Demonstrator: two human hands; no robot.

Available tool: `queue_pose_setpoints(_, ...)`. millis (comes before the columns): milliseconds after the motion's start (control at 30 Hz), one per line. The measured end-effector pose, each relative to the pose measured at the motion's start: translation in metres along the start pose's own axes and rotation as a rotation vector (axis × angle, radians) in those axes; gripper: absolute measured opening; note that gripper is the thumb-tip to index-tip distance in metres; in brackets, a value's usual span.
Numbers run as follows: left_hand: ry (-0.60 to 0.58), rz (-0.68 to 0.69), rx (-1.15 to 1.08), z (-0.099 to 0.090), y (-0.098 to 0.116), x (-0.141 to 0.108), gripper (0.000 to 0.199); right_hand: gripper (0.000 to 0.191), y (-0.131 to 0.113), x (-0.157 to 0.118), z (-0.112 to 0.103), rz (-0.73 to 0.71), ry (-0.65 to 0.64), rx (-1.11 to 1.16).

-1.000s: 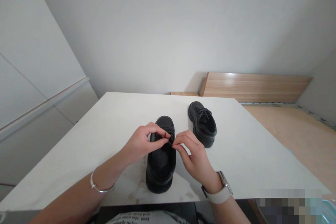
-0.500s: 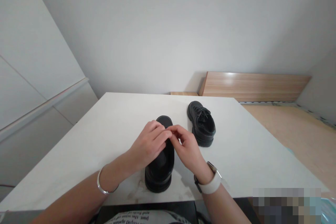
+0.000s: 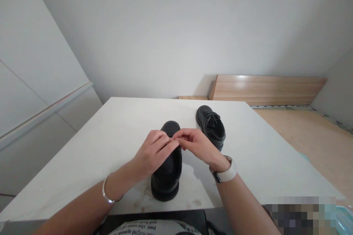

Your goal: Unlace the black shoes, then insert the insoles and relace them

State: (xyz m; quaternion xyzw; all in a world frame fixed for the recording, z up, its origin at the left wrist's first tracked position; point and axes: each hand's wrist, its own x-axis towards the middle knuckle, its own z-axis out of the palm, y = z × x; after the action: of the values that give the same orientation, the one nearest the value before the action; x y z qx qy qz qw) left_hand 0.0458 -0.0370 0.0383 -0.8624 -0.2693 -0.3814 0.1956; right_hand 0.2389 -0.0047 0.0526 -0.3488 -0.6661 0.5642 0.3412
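Note:
A black leather shoe stands on the white table in front of me, toe pointing away. Over its lacing, my left hand is closed in a pinch. From the other side my right hand meets it, thumb and forefinger pinched together. Both sets of fingertips come together at the shoelace, which they almost wholly cover. A second black shoe, its laces tied in a bow, stands farther back to the right, partly behind my right hand.
The white table carries both shoes and has brownish smudges near its front edge. Beyond its right side lie a beige mattress and a wooden headboard. White cabinets stand at left.
My right hand has turned, its wrist swinging outward and up, and now covers part of the farther shoe. The left hand has shifted slightly left and down; both remain pinched together.

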Motion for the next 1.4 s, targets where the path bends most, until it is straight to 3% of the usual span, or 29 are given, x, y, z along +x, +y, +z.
queue_pose_setpoints(233, -0.004, -0.009, -0.022, 0.000, -0.002, -0.003, 0.017, 0.021, -0.006, 0.007, -0.006, 0.044, -0.104, -0.015)
queue_pose_setpoints(500, 0.028, -0.079, -0.091, -0.006, -0.002, -0.006, 0.018, 0.009, -0.002, 0.000, 0.005, -0.082, 0.020, -0.180)
queue_pose_setpoints(600, 0.026, -0.103, -0.162, -0.009, 0.001, -0.011, 0.019, 0.008, 0.000, 0.000, 0.013, -0.154, 0.133, -0.303)
queue_pose_setpoints(700, 0.029, -0.182, -0.252, -0.011, 0.003, -0.019, 0.021, 0.011, 0.002, 0.001, 0.018, -0.208, 0.252, -0.413)
queue_pose_setpoints(833, 0.040, -0.285, -0.358, -0.014, 0.007, -0.023, 0.022, 0.013, 0.006, 0.002, 0.023, -0.196, 0.300, -0.451)
queue_pose_setpoints(967, -0.066, -0.507, -0.397, -0.015, 0.005, -0.023, 0.020, 0.012, 0.008, -0.002, 0.022, -0.195, 0.320, -0.430)
queue_pose_setpoints(1067, -0.186, -0.666, -0.502, -0.010, -0.001, -0.031, 0.055, 0.009, 0.009, -0.010, 0.020, -0.210, 0.298, -0.376)
queue_pose_setpoints(1133, -0.275, -0.711, -0.607, -0.005, -0.005, -0.038, 0.068, 0.011, 0.011, -0.019, 0.021, -0.250, 0.328, -0.364)
queue_pose_setpoints(1233, -0.323, -0.747, -0.627, 0.003, -0.012, -0.043, 0.069, 0.009, 0.020, -0.038, 0.022, -0.367, 0.453, -0.422)
queue_pose_setpoints(1400, -0.224, -0.743, -0.561, 0.014, -0.024, -0.027, 0.051, 0.015, 0.045, -0.078, 0.019, -0.480, 0.616, -0.617)
